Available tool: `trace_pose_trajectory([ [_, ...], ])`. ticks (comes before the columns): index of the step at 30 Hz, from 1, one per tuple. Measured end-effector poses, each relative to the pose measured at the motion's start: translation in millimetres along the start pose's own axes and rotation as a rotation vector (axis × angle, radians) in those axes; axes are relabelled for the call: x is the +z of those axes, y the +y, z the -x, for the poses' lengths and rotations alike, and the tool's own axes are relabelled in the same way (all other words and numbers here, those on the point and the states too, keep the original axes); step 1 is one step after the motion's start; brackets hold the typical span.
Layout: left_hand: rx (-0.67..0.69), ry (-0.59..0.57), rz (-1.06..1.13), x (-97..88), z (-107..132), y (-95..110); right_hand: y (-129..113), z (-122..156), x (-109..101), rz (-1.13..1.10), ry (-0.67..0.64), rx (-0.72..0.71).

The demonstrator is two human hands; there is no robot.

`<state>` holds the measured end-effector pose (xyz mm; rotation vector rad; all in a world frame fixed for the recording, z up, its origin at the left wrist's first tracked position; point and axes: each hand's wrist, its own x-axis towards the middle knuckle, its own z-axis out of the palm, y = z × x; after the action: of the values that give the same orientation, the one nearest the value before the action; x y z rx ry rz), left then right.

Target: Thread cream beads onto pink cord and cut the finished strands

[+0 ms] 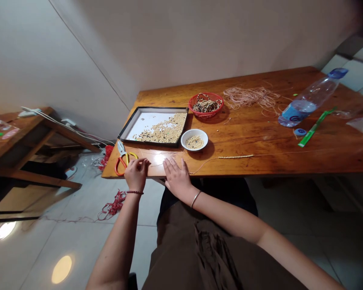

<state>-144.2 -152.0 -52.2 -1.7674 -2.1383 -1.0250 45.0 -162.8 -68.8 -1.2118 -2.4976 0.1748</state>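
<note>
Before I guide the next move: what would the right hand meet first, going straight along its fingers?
Probably the tray's near rim, ahead of the right hand; the glare on the table could hide something finer before it.

Pinching with the left hand (136, 171) now, fingertips together on the thin thread (205, 162), just beside orange-handled scissors (121, 155)! Resting the right hand (178, 177) flat near the edge of the wooden table (266, 143). Scanning right: a short row of strung beads (236, 156). Looking farther back: a white bowl (195, 132) of loose beads (195, 142) close beside a black-rimmed tray (142, 121), partly bead-covered. Then on to a red basket (205, 115) of beaded strands (205, 106), tangled pale cord (251, 96), a clear bottle (299, 110), a blue cap (299, 132), a green strip (316, 127)!
</note>
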Motion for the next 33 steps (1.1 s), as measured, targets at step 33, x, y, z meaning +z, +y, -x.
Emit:
trace_pose_trajectory([
  [33,-0.055,-0.235,0.239,-14.3,5.9,-4.4,-0.3,0.8,1.1,-0.014,-0.001,-0.007],
])
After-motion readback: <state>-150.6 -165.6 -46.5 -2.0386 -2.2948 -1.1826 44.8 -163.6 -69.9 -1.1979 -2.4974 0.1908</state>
